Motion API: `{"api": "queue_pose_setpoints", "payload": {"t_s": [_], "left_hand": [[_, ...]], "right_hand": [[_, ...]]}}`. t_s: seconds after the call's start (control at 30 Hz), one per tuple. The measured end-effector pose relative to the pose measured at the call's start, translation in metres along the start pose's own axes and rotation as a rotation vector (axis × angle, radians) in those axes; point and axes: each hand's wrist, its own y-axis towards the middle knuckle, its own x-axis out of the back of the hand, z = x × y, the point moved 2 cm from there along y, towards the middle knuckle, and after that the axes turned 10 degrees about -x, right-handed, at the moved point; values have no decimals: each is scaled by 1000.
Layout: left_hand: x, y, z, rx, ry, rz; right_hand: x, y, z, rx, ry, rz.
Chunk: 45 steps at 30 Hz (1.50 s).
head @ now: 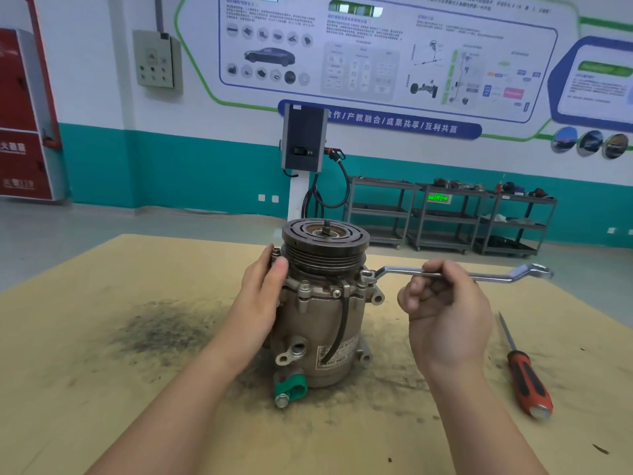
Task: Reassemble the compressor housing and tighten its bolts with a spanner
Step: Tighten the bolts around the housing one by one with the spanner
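Housing looks assembled: your left hand [265,289], fingers spread, steadies the compressor [322,313] while your right hand [442,299] grips the spanner [394,270] on the right-side bolt [367,274]; tightening appears underway.

- The room is bright, with soft, even light.
- Shadows are faint.
- The wall poster [376,56] looks blurry.
- Straight lines bend near the edges.

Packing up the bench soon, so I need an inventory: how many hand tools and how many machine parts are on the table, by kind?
Silver offset ring spanner: 1
Red-and-black-handled screwdriver: 1
Tan metal compressor with grooved pulley: 1
Total: 3
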Motion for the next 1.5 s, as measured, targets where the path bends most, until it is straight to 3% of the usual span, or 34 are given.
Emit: {"api": "queue_pose_setpoints", "payload": {"t_s": [0.23, 0.33, 0.43, 0.63, 0.7, 0.83, 0.93, 1.0, 1.07, 1.13, 1.2, 1.27, 1.37, 1.5], "left_hand": [[1, -2, 1, -28, 9, 57], [2, -2, 3, -23, -18, 66], [2, -2, 2, -22, -50, 72], [2, -3, -1, -9, -26, 72], [2, -3, 0, -9, -16, 74], [2, -1, 2, -34, -24, 65], [1, -1, 3, -36, -38, 58], [1, -1, 4, -43, -35, 53], [2, 0, 5, -50, -19, 55], [2, 2, 6, -58, -12, 54], [1, 3, 7, -71, -11, 44], [1, 3, 7, -80, -8, 47], [1, 3, 6, -87, -25, 52], [0, 1, 3, -73, -44, 57]], "right_hand": [[5, 11, -9, -379, 170, -23], [7, 10, -20, -441, 270, -78], [7, 10, -18, -341, 246, -55], [-2, 1, 3, 112, -217, 144], [-4, 0, 2, 117, -219, 113], [1, 3, -8, -77, -5, -55], [2, 2, -11, -93, 55, -74], [4, -6, -9, 76, -51, -92], [0, -23, -10, 418, -374, -73], [-10, -40, -21, 698, -603, 27], [-22, -50, -35, 855, -734, 180], [-29, -51, -41, 851, -809, 288], [-26, -49, -32, 843, -811, 301], [-24, -42, -7, 677, -532, 188]]}}
